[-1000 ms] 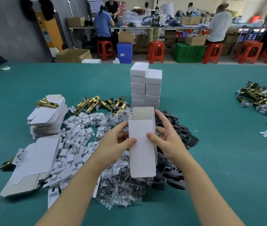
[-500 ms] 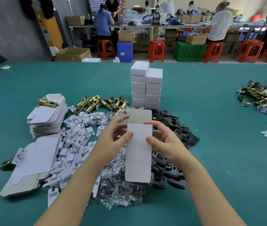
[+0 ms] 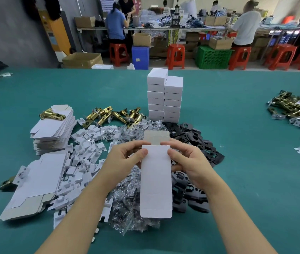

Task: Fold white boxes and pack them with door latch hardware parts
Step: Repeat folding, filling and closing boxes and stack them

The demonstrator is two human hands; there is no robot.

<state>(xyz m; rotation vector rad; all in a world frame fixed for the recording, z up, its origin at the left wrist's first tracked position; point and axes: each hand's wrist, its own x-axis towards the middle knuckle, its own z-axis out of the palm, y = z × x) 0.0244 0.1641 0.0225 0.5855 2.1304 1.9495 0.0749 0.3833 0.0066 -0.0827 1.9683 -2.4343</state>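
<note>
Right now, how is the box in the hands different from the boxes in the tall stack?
The held box is unfinished, its top flap standing open; the stacked boxes are all closed. The held box is gripped near its top by the left hand and the right hand, up off the table; the stacked boxes rest on it in two columns. The held box stands on end; the stacked boxes lie flat. Both are plain white cardboard.

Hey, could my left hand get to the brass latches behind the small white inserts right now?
Probably not yet. The left hand is holding the box together with the right hand. The latches lie uncovered farther back, so once it lets go, the way looks free.
</note>
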